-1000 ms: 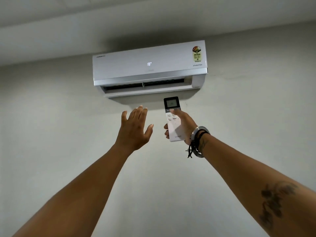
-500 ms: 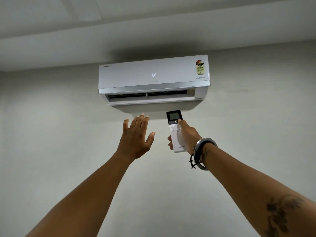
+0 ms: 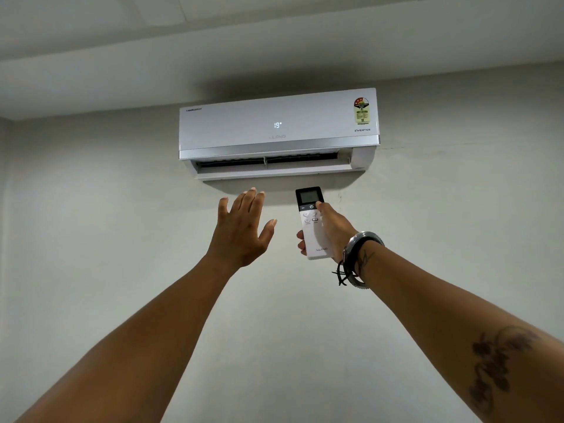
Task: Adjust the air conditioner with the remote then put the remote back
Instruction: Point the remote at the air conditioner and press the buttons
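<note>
A white air conditioner (image 3: 262, 126) hangs high on the wall, its front display reading 19 and its bottom flap open. My right hand (image 3: 334, 230) holds a white remote (image 3: 312, 236) upright below the unit, aimed at it, with my thumb on the black upper section beside the power button. The remote's small screen is lit. My left hand (image 3: 241, 230) is raised to the left of the remote, palm toward the wall, fingers apart, holding nothing and touching nothing.
A plain pale wall (image 3: 91, 239) fills the view below and beside the unit. The ceiling (image 3: 213, 41) runs just above it. A metal bangle (image 3: 363, 239) and a black thread sit on my right wrist.
The display went from 19 to 18 and now reads 19. My thumb has moved up from the white button area to the black section. Both hands stay raised.
</note>
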